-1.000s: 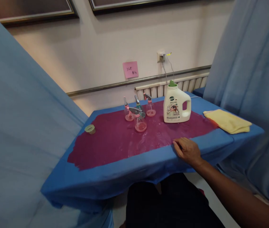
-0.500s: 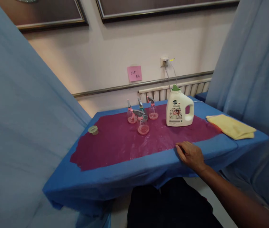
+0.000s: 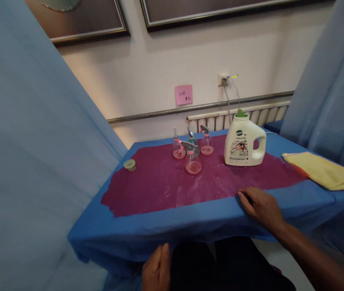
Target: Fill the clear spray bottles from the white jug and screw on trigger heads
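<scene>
My right hand point(image 3: 261, 207) rests on the near edge of the table, its fingers curled in and nothing visible in them. Its fingertips lie at the border of the maroon sheet point(image 3: 150, 194). Low in the view, in front of the table edge, is my left hand point(image 3: 156, 270), closed with thumb and fingers together; I see nothing in it. Several spray bottles stand upright in a cluster on the sheet; the front clear one point(image 3: 193, 166) has pink liquid at the bottom. Beyond my right hand stands a cream jug point(image 3: 234, 158) with a handle and green spout.
A folded yellow cloth point(image 3: 326, 171) lies at the right on the blue table cover point(image 3: 190, 226). On the left of the sheet sits a small pale cup-like cap point(image 3: 129, 165). Blue curtains point(image 3: 47, 161) hang on both sides. A radiator point(image 3: 265, 115) is behind.
My left hand has come into view at the bottom. The camera view has shifted, so the table things appear farther right. My right hand stays at the table edge.
</scene>
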The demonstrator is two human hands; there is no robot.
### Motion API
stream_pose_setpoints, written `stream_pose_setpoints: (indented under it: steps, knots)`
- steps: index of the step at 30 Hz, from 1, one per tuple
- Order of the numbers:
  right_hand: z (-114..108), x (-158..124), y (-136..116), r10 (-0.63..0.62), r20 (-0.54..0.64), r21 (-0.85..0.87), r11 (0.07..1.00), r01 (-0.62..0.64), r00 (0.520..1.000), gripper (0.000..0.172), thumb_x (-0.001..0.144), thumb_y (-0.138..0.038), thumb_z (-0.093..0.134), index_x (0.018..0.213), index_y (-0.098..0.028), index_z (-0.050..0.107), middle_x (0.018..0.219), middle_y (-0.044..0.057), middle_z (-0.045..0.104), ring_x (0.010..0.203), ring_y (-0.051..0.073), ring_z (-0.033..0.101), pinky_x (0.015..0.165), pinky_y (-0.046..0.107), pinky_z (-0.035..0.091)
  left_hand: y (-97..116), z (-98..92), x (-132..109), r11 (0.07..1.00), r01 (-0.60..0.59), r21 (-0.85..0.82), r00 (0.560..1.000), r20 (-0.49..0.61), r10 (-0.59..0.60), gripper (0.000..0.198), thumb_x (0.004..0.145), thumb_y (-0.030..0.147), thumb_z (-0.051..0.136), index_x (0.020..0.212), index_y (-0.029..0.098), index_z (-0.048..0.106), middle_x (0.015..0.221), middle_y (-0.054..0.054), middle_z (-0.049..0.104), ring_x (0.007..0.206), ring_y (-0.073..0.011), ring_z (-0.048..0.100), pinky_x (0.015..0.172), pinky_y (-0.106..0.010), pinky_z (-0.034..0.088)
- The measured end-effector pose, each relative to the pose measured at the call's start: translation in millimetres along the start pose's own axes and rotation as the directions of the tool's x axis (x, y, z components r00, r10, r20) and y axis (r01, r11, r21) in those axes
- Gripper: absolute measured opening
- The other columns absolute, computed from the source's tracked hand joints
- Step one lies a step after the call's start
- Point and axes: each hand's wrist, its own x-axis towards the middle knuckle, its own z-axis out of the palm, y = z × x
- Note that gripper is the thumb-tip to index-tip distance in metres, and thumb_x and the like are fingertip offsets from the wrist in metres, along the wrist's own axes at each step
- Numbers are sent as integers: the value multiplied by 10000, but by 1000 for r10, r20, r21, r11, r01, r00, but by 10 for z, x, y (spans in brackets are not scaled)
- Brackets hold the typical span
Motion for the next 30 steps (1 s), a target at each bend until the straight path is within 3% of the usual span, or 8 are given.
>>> stream_pose_setpoints:
  steps: [3, 5, 10, 15, 19, 26, 30]
  knots:
    - [-8, 82, -1, 13, 42, 92, 996, -17, 999, 290, 1143, -402, 588, 1034, -241, 803, 923, 41, 849, 759, 203, 794, 687, 327, 537, 360, -54, 413, 964, -267, -20, 963, -41, 266, 668, 1143, 697, 427, 647, 255, 492, 633, 4, 520, 596, -166, 498, 647, -303, 460]
    - [14, 196, -23, 1, 39, 166, 986, -8, 999, 277, 1135, -395, 592, 1076, -242, 815, 968, 48, 867, 779, 205, 815, 703, 324, 564, 594, -74, 704, 932, -362, -25, 932, -41, 361, 620, 1166, 622, 430, 672, 250, 469, 646, 19, 498, 602, -151, 466, 647, -294, 426]
    - [162, 560, -136, 34, 48, 313, 948, -47, 998, 284, 1100, -416, 607, 1092, -236, 827, 1013, 71, 881, 863, 240, 846, 777, 342, 599, 897, 42, 1261, 923, -376, -88, 926, -85, 369, 555, 1161, 589, 468, 722, 250, 474, 663, 41, 468, 624, -147, 442, 633, -283, 374]
    - [283, 653, -157, 190, 98, 423, 881, -214, 977, 308, 1057, -460, 620, 1057, -235, 832, 865, 54, 849, 724, 227, 799, 684, 330, 544, 867, 199, 1456, 943, -265, -201, 963, -103, 249, 438, 1144, 572, 488, 943, 225, 664, 772, 7, 618, 672, -170, 544, 655, -288, 435]
    - [284, 621, -85, 302, 129, 457, 827, -327, 945, 371, 1054, -517, 609, 1027, -220, 829, 880, 69, 842, 735, 226, 767, 677, 327, 528, 806, 223, 1489, 944, -210, -255, 976, -110, 188, 464, 1147, 602, 441, 1073, 211, 679, 821, -8, 667, 639, -160, 560, 605, -274, 451]
    - [323, 676, -49, 358, 191, 513, 757, -404, 914, 432, 1020, -573, 622, 958, -190, 811, 769, 54, 768, 649, 194, 656, 621, 312, 497, 747, 213, 1553, 899, -159, -407, 987, -87, 135, 514, 1074, 664, 578, 1126, 168, 701, 855, -31, 723, 613, -129, 591, 563, -248, 462]
    - [344, 675, -21, 385, 213, 530, 726, -437, 898, 459, 1005, -608, 628, 947, -188, 806, 745, 49, 751, 644, 192, 637, 619, 312, 488, 682, 241, 1590, 851, -122, -510, 992, -82, 94, 492, 1015, 633, 681, 1166, 166, 700, 967, -78, 791, 684, -138, 675, 615, -257, 526]
